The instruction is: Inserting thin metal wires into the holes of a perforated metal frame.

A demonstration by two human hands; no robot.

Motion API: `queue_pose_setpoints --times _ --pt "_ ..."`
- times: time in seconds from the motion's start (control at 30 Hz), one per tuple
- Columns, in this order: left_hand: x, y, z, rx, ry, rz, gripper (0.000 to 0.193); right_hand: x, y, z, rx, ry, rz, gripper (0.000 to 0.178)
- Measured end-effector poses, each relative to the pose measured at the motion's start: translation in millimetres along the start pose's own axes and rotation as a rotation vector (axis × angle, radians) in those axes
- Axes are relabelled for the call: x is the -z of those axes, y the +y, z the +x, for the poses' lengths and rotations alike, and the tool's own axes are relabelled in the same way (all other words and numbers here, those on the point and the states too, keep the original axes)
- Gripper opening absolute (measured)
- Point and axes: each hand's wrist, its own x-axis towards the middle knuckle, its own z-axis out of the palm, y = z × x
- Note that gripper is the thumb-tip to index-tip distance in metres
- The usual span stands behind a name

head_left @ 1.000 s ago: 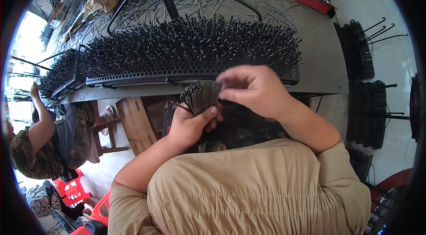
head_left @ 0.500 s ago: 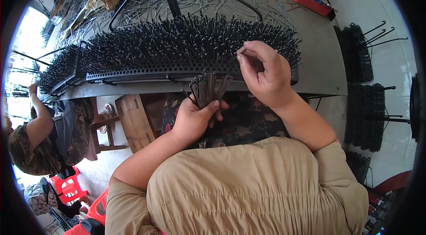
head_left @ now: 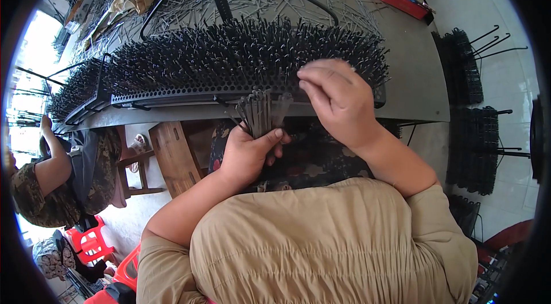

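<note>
Shifted slightly leftward, the bundle of thin grey metal rods (head_left: 261,115) stands clamped in the left hand (head_left: 245,152) alone, because the right hand (head_left: 340,97), also moved left, hovers apart before the black perforated-metal rack (head_left: 172,97), too blurred to show whether it holds anything.

A grey-topped table (head_left: 410,60) spreads across the upper view, with a wooden bench (head_left: 172,157) below its left part and red plastic seats (head_left: 122,275) farther down on a pale floor (head_left: 129,221). Glossy pale tiles (head_left: 516,206) cover the right side. White light glares through an opening (head_left: 37,34) at far left, whether window or doorway cannot be told.
</note>
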Motion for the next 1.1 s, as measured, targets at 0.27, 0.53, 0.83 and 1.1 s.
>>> queue_pose_setpoints --times 0.27,0.53,0.83,1.1 --pt "-16.2 13.3 1.0 -0.010 -0.042 -0.242 0.016 -3.4 -5.1 -18.1 -0.857 -0.392 0.916 0.010" --pt "-15.1 4.2 5.2 -0.037 -0.001 -0.249 0.012 5.7 -4.1 -16.4 -0.818 -0.134 0.870 0.026" --pt "-15.5 -2.7 8.4 0.015 0.050 -0.198 0.012 4.9 20.2 1.8 0.117 0.181 -0.022 0.031" --pt "-14.7 -1.6 8.2 0.024 0.067 -0.144 0.009 8.4 16.6 8.8 0.124 0.166 -0.068 0.029"
